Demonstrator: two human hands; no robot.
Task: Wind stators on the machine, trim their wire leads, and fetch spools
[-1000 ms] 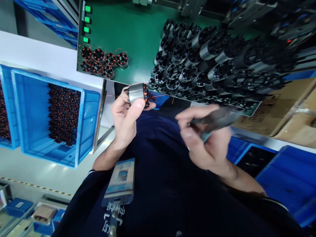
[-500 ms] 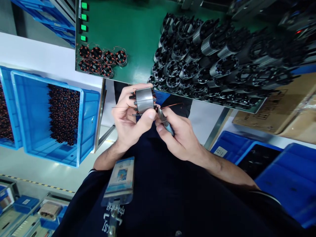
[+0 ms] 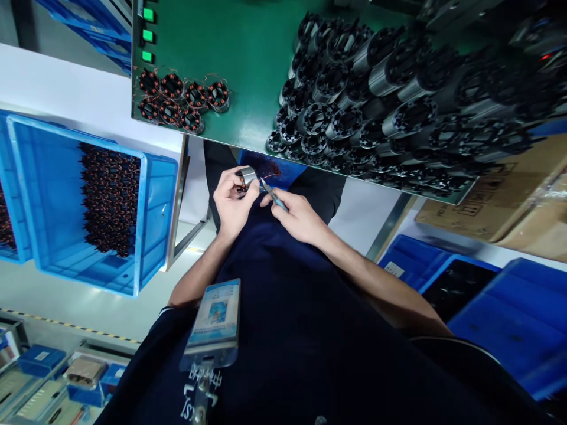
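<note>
My left hand (image 3: 234,203) grips a motor stator (image 3: 248,175), a silvery ring with black insulation, between thumb and fingers. My right hand (image 3: 296,213) is wrapped round a pair of cutting pliers (image 3: 277,199) with grey-blue handles. The pliers' tips point at the stator's right side, close to my left thumb; whether they touch it I cannot tell. A thin copper wire (image 3: 272,175) shows just above the plier jaws. Both hands are below the front edge of the green bench, over my lap.
Several wound stators (image 3: 192,120) stand at the left of the green bench (image 3: 252,65). Many bare stators (image 3: 315,118) are stacked on its right. A blue crate (image 3: 57,195) of wound parts is at left. Below the bench edge sits a blue bin (image 3: 292,171) with copper scraps.
Both hands have dropped lower, away from the camera, with the stator and pliers still held. The blue bin with scraps now shows more behind them.
</note>
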